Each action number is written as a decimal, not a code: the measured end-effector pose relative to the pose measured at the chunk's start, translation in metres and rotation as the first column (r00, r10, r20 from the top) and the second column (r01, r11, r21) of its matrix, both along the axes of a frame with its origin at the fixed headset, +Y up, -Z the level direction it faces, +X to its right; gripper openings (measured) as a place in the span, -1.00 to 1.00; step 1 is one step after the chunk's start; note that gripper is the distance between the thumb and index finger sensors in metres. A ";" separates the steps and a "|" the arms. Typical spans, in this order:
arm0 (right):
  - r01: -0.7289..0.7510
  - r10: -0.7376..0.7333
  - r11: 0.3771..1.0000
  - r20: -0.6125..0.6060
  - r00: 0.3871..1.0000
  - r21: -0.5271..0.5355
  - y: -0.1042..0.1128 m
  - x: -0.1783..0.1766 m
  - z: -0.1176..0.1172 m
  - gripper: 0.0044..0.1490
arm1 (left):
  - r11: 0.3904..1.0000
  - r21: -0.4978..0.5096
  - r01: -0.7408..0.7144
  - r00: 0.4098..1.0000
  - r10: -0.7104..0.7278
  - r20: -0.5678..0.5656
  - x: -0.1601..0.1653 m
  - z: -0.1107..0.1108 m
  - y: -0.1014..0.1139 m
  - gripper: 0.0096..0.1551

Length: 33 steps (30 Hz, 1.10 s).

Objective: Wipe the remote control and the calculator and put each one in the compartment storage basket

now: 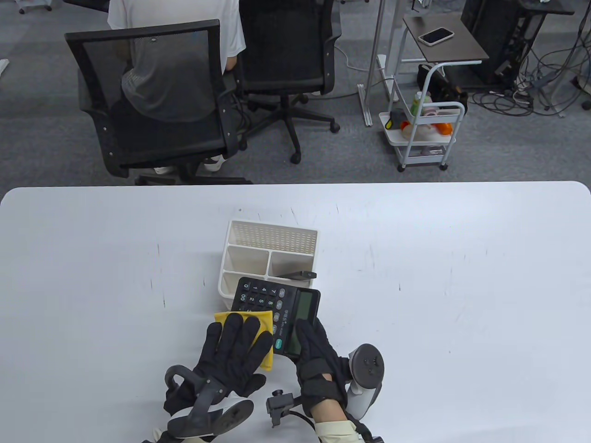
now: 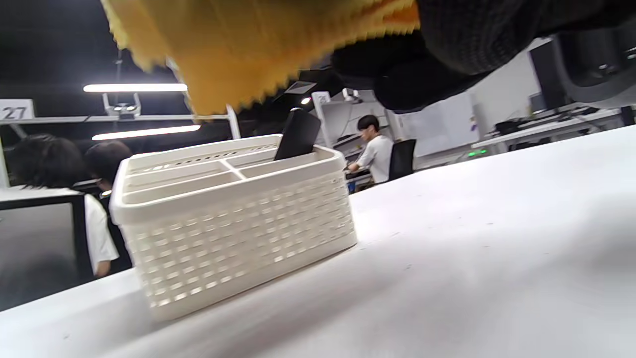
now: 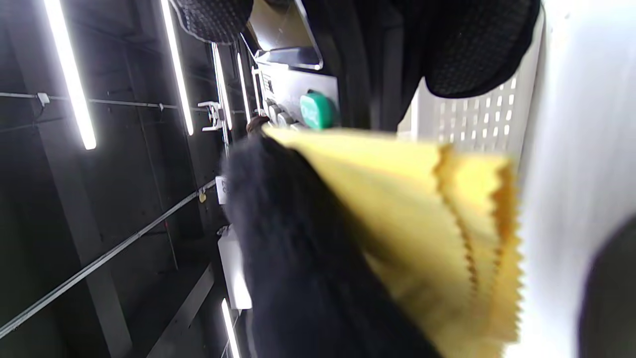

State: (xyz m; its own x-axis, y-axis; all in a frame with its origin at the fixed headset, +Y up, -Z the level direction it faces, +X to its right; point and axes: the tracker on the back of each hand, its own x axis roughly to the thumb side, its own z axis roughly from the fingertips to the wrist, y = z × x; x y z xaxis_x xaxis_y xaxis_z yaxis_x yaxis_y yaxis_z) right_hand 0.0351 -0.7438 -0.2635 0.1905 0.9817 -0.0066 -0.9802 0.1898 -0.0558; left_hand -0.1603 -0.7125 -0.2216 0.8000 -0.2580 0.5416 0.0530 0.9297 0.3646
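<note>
The black calculator point(image 1: 263, 297) is held tilted just in front of the white compartment basket point(image 1: 272, 228). My right hand point(image 1: 314, 344) grips its near end, fingers over the display. My left hand point(image 1: 238, 344) lies flat with spread, straight fingers on the folded yellow cloth point(image 1: 265, 320), pressing it against the calculator's left side. The black remote control point(image 1: 299, 275) stands leaning in the basket's middle right compartment. In the left wrist view, the cloth point(image 2: 248, 44) hangs above the basket point(image 2: 238, 233) and remote point(image 2: 297, 141). The right wrist view shows the cloth point(image 3: 422, 214) and the calculator's keys point(image 3: 313, 110).
The white table point(image 1: 461, 277) stretches wide to both sides of the basket. Beyond its far edge stand two black office chairs point(image 1: 152, 101), one with a seated person, and a white trolley point(image 1: 425, 134) at the right.
</note>
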 end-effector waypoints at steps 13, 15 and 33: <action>0.016 -0.017 1.000 0.048 0.999 0.021 0.003 0.007 0.002 -0.19 | 0.991 0.082 -0.103 0.987 0.111 -0.113 -0.020 -0.002 0.012 -0.25; 0.021 -0.023 0.999 0.054 0.998 0.027 0.002 0.008 0.001 -0.19 | 0.986 0.046 -0.158 0.984 0.161 -0.076 -0.023 -0.002 0.013 -0.31; -0.148 0.147 0.987 0.022 0.989 0.062 0.008 0.002 0.001 -0.19 | 0.984 -0.069 -0.165 0.986 0.165 -0.011 -0.027 -0.010 0.008 -0.25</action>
